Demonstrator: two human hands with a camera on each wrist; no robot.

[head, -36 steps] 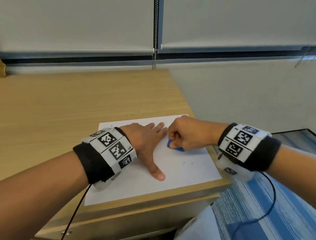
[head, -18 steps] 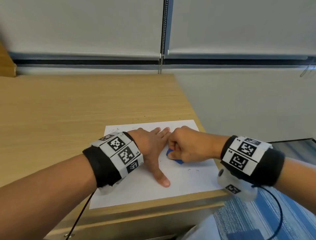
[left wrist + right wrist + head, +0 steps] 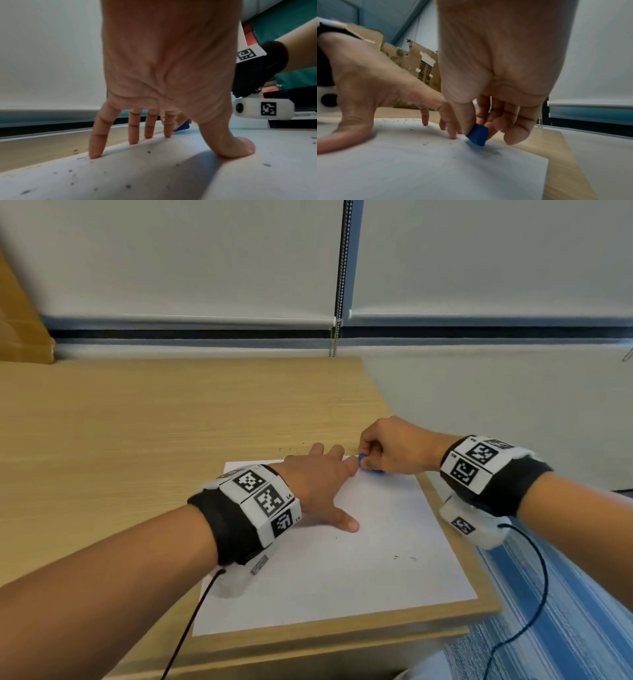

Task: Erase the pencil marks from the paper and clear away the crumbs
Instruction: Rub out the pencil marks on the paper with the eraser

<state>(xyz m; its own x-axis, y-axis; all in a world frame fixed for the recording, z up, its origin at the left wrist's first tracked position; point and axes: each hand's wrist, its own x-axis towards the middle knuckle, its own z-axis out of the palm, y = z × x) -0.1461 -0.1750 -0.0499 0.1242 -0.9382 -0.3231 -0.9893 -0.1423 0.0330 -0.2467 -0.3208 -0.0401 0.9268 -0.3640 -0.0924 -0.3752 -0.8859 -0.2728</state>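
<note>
Head view shows the right hand (image 3: 394, 448) pinching the blue eraser (image 3: 363, 459) on the far corner of the paper (image 3: 376, 577), the flat left hand (image 3: 318, 484) beside it, a faint mark (image 3: 489, 155) and crumbs (image 3: 149, 152) still left.

We find the paper (image 3: 359, 577) lying on the desk (image 3: 137, 440) at its near right corner. On the paper's far part our left hand (image 3: 318, 484) lies flat, and just right of it our right hand (image 3: 394, 446) sets the eraser (image 3: 368, 468) on the sheet. Crumbs (image 3: 127, 186) lie across the paper, and a cardboard box (image 3: 412, 67) stands behind to the left.
</note>
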